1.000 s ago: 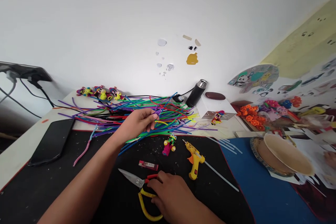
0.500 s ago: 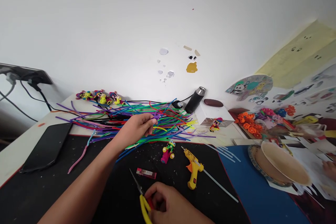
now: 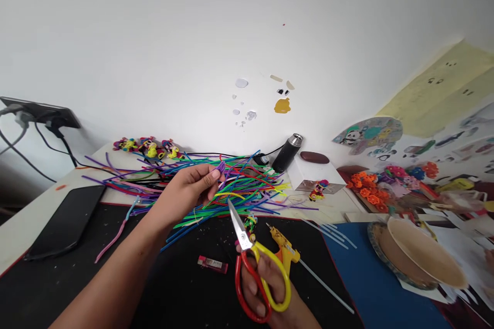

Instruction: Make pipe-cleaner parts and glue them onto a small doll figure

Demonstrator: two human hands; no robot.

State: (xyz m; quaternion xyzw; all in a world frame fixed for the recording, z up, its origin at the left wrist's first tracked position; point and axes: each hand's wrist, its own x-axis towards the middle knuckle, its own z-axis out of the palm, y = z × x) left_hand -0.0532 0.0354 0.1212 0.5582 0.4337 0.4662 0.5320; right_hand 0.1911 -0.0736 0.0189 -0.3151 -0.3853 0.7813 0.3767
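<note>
My left hand (image 3: 188, 191) is raised over a heap of coloured pipe cleaners (image 3: 235, 185) and pinches the tip of a purple pipe cleaner (image 3: 221, 167) between thumb and fingers. My right hand (image 3: 266, 282) grips a pair of scissors (image 3: 254, 262) with red and yellow handles, lifted off the black mat (image 3: 77, 277), blades closed and pointing up towards the left hand. A small pipe-cleaner figure (image 3: 250, 222) stands on the mat just behind the blades.
A yellow glue gun (image 3: 284, 248) lies right of the scissors, a small red box (image 3: 212, 263) to their left. A black phone (image 3: 65, 218) lies at the left, a dark flask (image 3: 287, 152) and white box (image 3: 314, 169) at the back. Paper plates (image 3: 420, 249) sit on the right.
My right hand has picked the scissors up off the mat and raised them, blades upward. My left hand has lifted the purple pipe cleaner's tip slightly out of the heap.
</note>
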